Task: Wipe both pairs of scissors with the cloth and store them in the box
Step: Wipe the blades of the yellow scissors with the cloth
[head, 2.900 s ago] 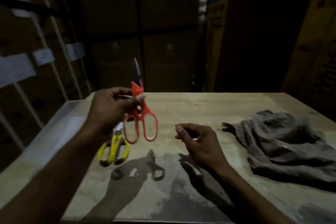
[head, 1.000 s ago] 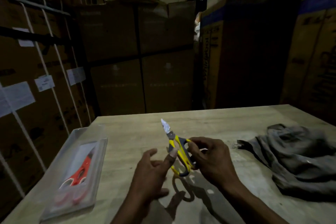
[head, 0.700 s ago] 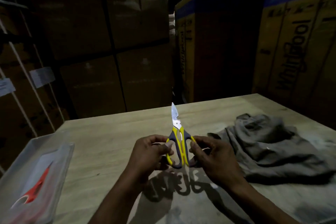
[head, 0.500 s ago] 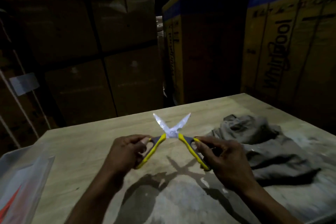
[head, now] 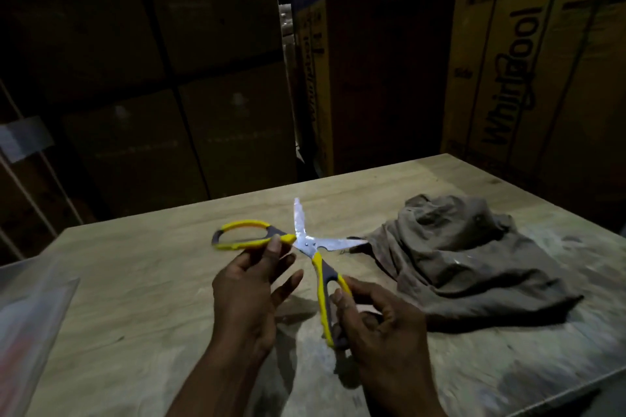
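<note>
The yellow-and-grey scissors [head: 306, 242] are spread wide open above the wooden table [head: 142, 281], blades crossing near the middle of the view. My left hand [head: 252, 284] pinches the handle that points left, close to the pivot. My right hand [head: 376, 325] grips the other handle, which points down toward me. The crumpled grey cloth [head: 464, 254] lies on the table to the right, one blade tip pointing at its edge. The clear plastic box [head: 30, 308] sits at the left edge, blurred; a faint red patch shows inside it.
Tall stacked cardboard cartons [head: 528, 54] stand close behind the table and to its right. More dark cartons and white strapping fill the left background. The table's right front edge runs diagonally at the lower right.
The scissors went from blades up, spread in a V, to rotated sideways and opened wider. One handle now points left, the other toward me. The view shifted right, pushing the box to the edge.
</note>
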Available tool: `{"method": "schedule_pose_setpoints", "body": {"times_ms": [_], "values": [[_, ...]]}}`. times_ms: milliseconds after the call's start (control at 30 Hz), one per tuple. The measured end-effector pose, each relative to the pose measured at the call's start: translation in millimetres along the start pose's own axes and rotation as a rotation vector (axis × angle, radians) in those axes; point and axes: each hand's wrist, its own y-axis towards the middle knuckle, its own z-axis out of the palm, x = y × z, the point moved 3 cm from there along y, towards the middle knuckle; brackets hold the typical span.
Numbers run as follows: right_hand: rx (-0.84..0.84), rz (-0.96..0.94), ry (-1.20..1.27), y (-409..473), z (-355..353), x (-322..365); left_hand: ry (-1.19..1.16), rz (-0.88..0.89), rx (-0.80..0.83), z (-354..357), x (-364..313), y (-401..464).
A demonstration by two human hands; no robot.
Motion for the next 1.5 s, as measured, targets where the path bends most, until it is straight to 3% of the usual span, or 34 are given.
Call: {"method": "schedule_pose_setpoints", "body": {"times_ms": [100,267,400,600,767,900,1133,1200,1333,1500], "values": [[0.049,0.113,0.012,-18.6,11.6,-2.3,0.196,0.01,0.085,5.2,-6.0,5.3],[-0.103,0.099,-0.048,-23.2,19.6,-9.3,0.317,-0.049,0.258,12.8,-5.2,-8.3],[-0.095,0.081,-0.094,-26.0,27.5,-10.1,0.391,-0.07,0.258,16.0,-9.5,-5.0],[-0.026,0.026,-0.241,-22.3,31.9,-6.0,0.608,0.109,0.21,24.7,-8.5,9.1],[-0.045,-0.043,-0.279,-23.1,35.3,-2.7,0.685,0.088,0.23,31.8,-4.7,13.7],[-0.02,-0.068,-0.275,-24.4,36.4,-4.6,0.926,0.192,0.295,32.8,-8.2,18.8],[-0.001,-0.186,-0.322,-21.9,-0.6,13.2,0.937,-0.085,0.451,16.7,-23.9,27.4],[-0.019,-0.183,-0.406,-7.1,-31.7,20.2,0.935,-0.109,0.502,5.5,-22.0,31.3],[0.108,-0.204,-0.66,45.4,-79.4,38.8,0.852,-0.192,0.58,-8.5,-13.2,36.8],[0.212,-0.232,-0.858,116.7,-86.4,33.6,0.971,-0.183,0.717,12.7,-15.6,50.8]]}}
